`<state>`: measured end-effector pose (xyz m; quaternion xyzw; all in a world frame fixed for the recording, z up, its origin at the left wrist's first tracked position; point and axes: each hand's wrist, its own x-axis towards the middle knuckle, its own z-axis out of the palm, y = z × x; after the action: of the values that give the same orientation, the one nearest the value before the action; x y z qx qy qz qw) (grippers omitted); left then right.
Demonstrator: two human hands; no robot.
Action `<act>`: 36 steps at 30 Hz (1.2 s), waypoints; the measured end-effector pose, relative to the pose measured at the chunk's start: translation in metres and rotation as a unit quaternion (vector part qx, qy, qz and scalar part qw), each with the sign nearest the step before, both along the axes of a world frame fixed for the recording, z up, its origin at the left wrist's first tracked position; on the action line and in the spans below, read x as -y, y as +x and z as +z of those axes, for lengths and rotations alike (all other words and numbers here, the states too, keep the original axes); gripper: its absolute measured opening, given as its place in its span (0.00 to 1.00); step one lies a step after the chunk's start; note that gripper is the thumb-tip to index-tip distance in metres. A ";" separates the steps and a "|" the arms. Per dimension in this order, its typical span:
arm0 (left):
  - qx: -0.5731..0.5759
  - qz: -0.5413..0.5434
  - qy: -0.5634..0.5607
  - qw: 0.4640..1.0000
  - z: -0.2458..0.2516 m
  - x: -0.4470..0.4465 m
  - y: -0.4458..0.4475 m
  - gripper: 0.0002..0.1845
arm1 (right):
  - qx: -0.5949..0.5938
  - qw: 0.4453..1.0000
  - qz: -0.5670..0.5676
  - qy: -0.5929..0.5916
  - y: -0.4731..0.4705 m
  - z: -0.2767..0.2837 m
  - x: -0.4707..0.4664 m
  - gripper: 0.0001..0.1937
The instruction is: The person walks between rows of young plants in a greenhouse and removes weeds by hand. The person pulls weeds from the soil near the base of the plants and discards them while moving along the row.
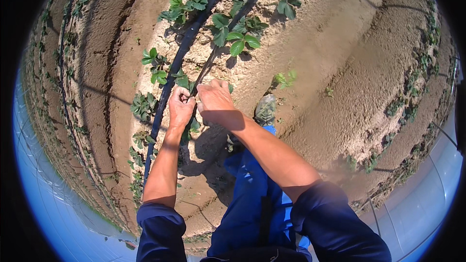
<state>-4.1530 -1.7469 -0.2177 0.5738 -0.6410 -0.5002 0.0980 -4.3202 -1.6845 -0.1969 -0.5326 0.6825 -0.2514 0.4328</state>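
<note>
My left hand (181, 106) and my right hand (214, 96) are close together over the planted bed. A thin dark drip line (207, 64) runs down to my left fingertips, which pinch it. The fingers of my right hand curl beside it, just to the right; whether they grip the line is hidden. A thicker dark blue hose (177, 58) passes left of both hands. Small leafy plants, which look like strawberry plants (237, 43), grow along the two lines, some leaves close around my hands.
Another plant row (69, 76) with a dark line lies to the left, a further row (411, 91) to the right. My camouflage-patterned shoe (265, 109) stands on bare soil beside the bed. Plastic sheeting (418, 200) shows at the lower right rim.
</note>
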 end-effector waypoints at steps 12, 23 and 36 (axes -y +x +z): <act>0.023 0.030 -0.025 0.999 0.012 0.012 -0.002 0.10 | -0.077 0.997 0.016 0.027 -0.006 -0.004 0.006 0.10; 0.045 0.001 -0.085 0.995 0.007 0.007 -0.002 0.13 | -0.049 0.991 0.122 -0.026 -0.032 -0.010 -0.021 0.12; 0.048 -0.060 -0.083 0.994 0.005 0.016 -0.004 0.06 | 0.007 0.984 0.126 -0.127 -0.054 -0.026 -0.036 0.12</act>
<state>-4.1574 -1.7628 -0.2123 0.5472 -0.7179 -0.4219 0.0845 -4.3741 -1.6486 -0.2233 -0.6628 0.5698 -0.2833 0.3947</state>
